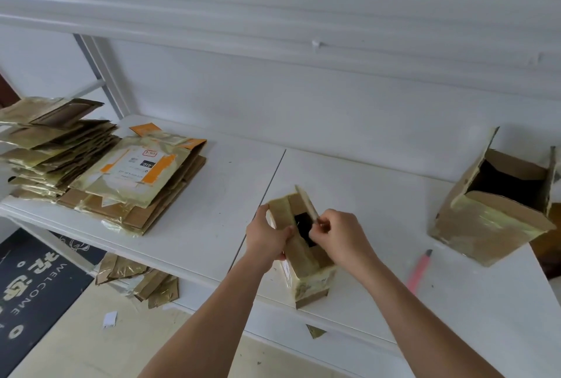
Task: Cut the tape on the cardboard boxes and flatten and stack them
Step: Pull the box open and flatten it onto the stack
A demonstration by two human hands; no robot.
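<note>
Box (pixel 306 259) upright, open end up

You cannot see inside the small box (pixel 303 244): its opening is dark, and your left hand (pixel 267 238) covers its left wall. Right of the small box, the larger open box (pixel 491 213) is cut off by the frame edge. The pink cutter (pixel 419 271) between them is blurred.
</note>
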